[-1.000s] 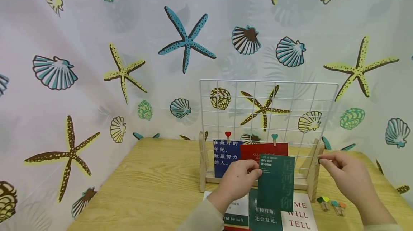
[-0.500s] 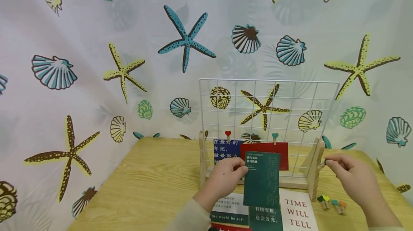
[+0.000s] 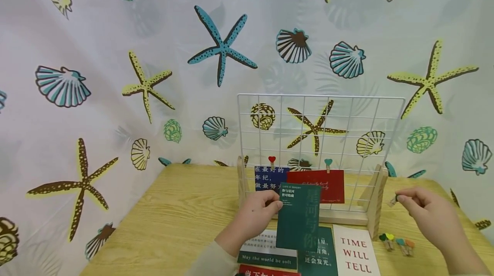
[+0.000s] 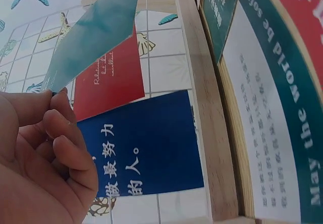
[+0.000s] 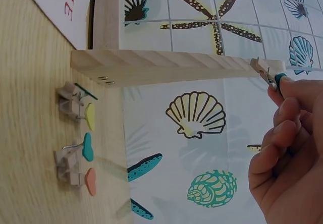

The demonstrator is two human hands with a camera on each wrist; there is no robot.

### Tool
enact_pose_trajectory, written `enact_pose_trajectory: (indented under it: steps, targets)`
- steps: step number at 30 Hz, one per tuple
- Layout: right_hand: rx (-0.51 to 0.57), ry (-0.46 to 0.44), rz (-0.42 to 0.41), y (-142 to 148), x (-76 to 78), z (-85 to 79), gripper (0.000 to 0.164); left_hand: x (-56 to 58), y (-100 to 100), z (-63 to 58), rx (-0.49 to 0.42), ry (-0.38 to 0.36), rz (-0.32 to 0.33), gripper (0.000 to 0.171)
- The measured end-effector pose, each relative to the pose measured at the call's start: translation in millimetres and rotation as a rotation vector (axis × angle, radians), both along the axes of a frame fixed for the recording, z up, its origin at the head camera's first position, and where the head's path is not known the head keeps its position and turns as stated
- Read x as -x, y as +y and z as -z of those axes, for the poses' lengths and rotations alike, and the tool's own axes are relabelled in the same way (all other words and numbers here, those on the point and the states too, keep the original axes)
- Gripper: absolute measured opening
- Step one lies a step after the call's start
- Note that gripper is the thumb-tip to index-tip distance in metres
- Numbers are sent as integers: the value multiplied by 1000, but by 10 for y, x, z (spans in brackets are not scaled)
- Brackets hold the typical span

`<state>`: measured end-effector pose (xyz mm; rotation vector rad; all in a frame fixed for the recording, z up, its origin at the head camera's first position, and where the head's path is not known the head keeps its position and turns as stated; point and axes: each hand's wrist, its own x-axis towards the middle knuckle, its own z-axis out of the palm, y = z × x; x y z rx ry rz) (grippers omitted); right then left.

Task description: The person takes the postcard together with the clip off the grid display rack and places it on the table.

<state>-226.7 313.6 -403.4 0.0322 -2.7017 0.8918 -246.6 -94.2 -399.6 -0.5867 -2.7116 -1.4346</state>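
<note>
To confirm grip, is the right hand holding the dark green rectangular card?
No, the left hand pinches that card; the right hand holds a small green-topped wooden clip.

The table (image 3: 173, 216) (wood-grained) carries cards (image 3: 355, 252), clips (image 3: 405, 249) and a wire rack (image 3: 376, 203).

Left hand (image 3: 255, 212) and right hand (image 3: 430, 216) well apart, fingers (image 4: 73, 156) curled in pinches

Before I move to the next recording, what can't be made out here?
Head view: held green card, small print too tiny to read.
Head view: blue card, lower left behind the left hand.
Head view: lying green card, upper left behind the held green card.
Head view: bottom red card, cut off by the lower edge.
Right wrist view: held clip, top partly hidden by the right hand.
</note>
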Motion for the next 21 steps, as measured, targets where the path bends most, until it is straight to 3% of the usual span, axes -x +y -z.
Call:
enact_pose_trajectory:
  steps: [5, 11, 21]
  targets:
    - [-27, -24, -30, 94, 10, 73, 43, -7, -157, 18, 40, 1, 4, 19]
    - [-48, -135, -58, 256, 66, 160, 37, -18, -374, 65, 73, -2, -11, 22]
    - [-48, -287, -130, 399, 140, 309, 34, -70, -815, 126, 116, -41, -83, 24]
